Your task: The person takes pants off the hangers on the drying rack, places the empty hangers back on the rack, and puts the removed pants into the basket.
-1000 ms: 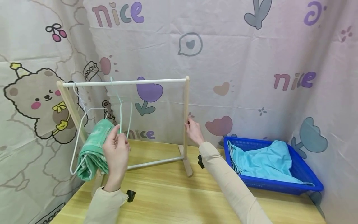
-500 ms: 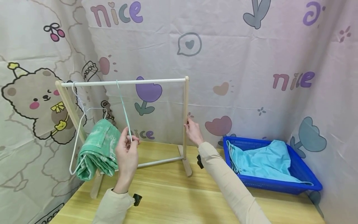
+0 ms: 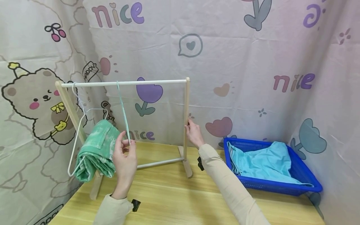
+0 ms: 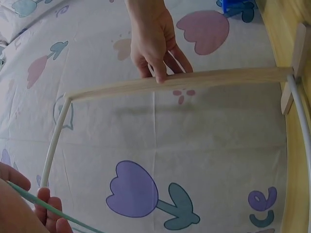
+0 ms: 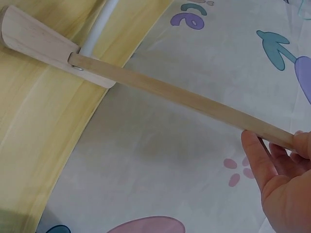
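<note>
At centre-left, a mint hanger (image 3: pixel 124 114) is pinched by the left hand (image 3: pixel 125 161), the wooden upright (image 3: pixel 187 100) gripped, presumably for steadiness, by the right hand (image 3: pixel 195 133).

Two hands (image 3: pixel 125 161) (image 3: pixel 194 132), two sleeves (image 3: pixel 111 211) (image 3: pixel 227 184) and two hangers (image 3: pixel 72 148) (image 3: pixel 123 111) are counted. Two garments (image 3: pixel 98 145) (image 3: pixel 264 162) are seen. One basket (image 3: pixel 270 186), one table (image 3: pixel 168 200), one rack (image 3: pixel 126 83) are tallied; on the rack, two posts (image 3: pixel 68 104) (image 3: pixel 187 103), two bars (image 3: pixel 157 82) (image 3: pixel 160 163), two feet (image 3: pixel 97 187) (image 3: pixel 187 168) are counted.

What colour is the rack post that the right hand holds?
Light wood tan; the post shows best in the right wrist view.
</note>
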Action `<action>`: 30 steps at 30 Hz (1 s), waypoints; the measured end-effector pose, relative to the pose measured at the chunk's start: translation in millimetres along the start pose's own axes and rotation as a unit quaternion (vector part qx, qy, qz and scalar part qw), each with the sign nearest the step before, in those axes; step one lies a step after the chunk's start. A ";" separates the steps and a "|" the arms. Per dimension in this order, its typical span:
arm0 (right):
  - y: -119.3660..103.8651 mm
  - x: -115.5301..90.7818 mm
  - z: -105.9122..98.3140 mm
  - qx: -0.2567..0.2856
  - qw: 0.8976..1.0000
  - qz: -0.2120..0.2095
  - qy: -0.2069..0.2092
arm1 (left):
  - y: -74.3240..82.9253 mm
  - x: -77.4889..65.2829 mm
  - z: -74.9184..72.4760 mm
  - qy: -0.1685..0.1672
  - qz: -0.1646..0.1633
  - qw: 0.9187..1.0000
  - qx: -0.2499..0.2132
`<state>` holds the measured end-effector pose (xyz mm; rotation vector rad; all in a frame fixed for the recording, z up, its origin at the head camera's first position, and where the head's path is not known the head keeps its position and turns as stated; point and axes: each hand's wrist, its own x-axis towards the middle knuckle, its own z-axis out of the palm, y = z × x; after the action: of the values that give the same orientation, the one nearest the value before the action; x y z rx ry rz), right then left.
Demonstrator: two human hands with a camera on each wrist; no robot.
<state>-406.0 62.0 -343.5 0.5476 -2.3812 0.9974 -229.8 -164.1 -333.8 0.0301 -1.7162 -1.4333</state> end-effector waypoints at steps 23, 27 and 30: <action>3.0 2.1 0.1 -0.014 1.000 0.004 -0.015 | 1.7 31.0 -52.6 -0.024 0.004 0.984 0.178; 3.3 1.9 0.2 -0.015 1.000 -0.009 -0.017 | 0.7 34.8 -61.3 -0.014 0.030 0.976 0.213; 3.4 1.2 0.7 -0.015 1.000 -0.011 -0.018 | 3.9 37.1 -67.1 0.018 0.095 0.970 0.225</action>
<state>-409.0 63.4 -345.1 0.5847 -2.4121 0.9470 -209.3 -234.9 -312.0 0.1321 -1.9255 -0.8800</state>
